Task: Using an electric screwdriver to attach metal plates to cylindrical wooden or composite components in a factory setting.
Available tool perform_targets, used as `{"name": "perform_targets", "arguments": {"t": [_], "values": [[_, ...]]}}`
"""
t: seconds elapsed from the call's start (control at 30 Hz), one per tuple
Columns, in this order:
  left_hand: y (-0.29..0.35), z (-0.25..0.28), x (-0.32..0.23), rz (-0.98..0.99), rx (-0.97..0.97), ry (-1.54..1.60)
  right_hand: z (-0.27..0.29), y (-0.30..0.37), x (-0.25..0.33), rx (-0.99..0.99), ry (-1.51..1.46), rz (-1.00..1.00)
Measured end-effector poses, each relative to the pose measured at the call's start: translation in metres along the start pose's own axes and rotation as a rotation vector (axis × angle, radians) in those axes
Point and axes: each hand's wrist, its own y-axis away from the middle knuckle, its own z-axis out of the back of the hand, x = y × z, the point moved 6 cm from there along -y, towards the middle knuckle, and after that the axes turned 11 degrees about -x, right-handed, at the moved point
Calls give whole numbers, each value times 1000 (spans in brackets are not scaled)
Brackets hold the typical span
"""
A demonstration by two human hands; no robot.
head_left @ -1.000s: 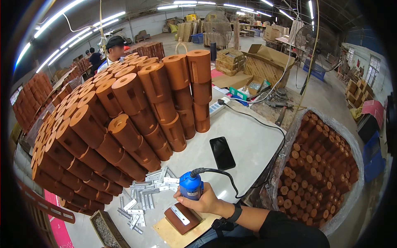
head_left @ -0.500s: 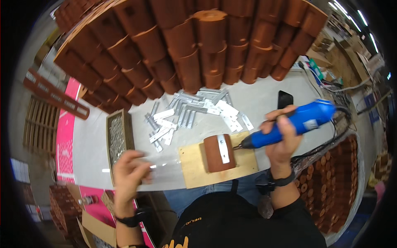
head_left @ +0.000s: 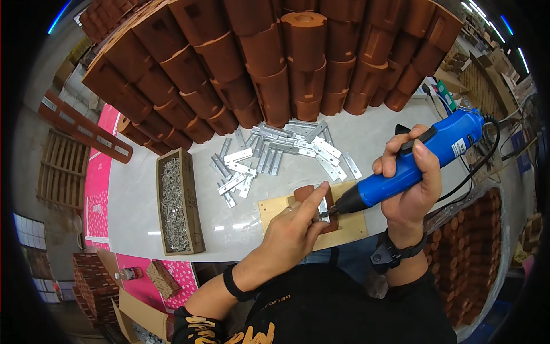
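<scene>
A blue electric screwdriver (head_left: 401, 166) is gripped in my right hand (head_left: 412, 195), its black nose pointing left and down. The bit reaches the lower part of a silver metal bracket (head_left: 322, 207) on a curved brown block (head_left: 332, 198). My left hand (head_left: 292, 229) steadies the bracket, with the index finger along its upper part and the thumb by its lower end. Whether a screw is at the bit tip is hidden by the fingers. The block lies on a light wooden board (head_left: 352, 225) at the table's near edge.
A long wooden box of screws (head_left: 177, 206) stands left on the grey table (head_left: 223, 235). Loose metal brackets (head_left: 275, 149) lie in a pile beyond the board. Stacked brown blocks (head_left: 263, 74) wall off the back. The screwdriver's black cable (head_left: 492, 155) trails right.
My left hand has moved right from beside the screw box to the block. The screwdriver has tilted more steeply, its bit now over the bracket rather than beside the block.
</scene>
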Motion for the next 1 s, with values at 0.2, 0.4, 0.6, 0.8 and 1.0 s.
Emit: {"name": "perform_targets", "arguments": {"t": [0.2,0.4,0.6,0.8,1.0], "values": [[-2,-4,0,-44,-38,-40,-5,3,1,72,31,13],[-1,-15,-1,-77,0,-56,-9,6,3,75,77,0],[-4,-14,-7,-134,-80,-88,-15,9,6,71,150,50],[-17,-12,12,64,-91,-7,-28,12,7,121,134,153],[-3,6,46,363,-128,147,-21,-1,16,62,68,192]]}}
